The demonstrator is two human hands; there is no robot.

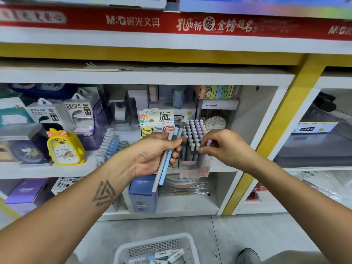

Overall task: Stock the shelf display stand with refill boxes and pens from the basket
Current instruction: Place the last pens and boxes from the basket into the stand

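Head view: left hand [152,155] grips a bunch of spare pens [167,159], grey and blue, fanned slightly, tips angled up toward the stand [194,168]. Right hand [226,145] pinches the cap end of a lilac pen [209,142] between thumb and fingers, over the right-front part of the stand; its lower barrel looks already down among the other pens, though whether it sits in a slot can't be told. The hands are apart, one on each side of the stand. The stand is a clear tiered holder on the middle shelf [57,171], mostly filled with grey, blue and lilac pens in rows. Refill boxes [157,129] sit in the stand's left half, under the header card. Basket [158,248] is on the floor below, near the bottom edge, with some small white boxes left in it, so stocking is not done.

Step, as judged: slotting pens one at a time, the left hand acting as the supply.

Risks: rows are packed tight, so a tilted lilac pen could catch neighbours and knock them askew. The loose fan in the left hand could slip and drop a pen. The stand sits at the shelf edge, so a hard push down might tip it forward.
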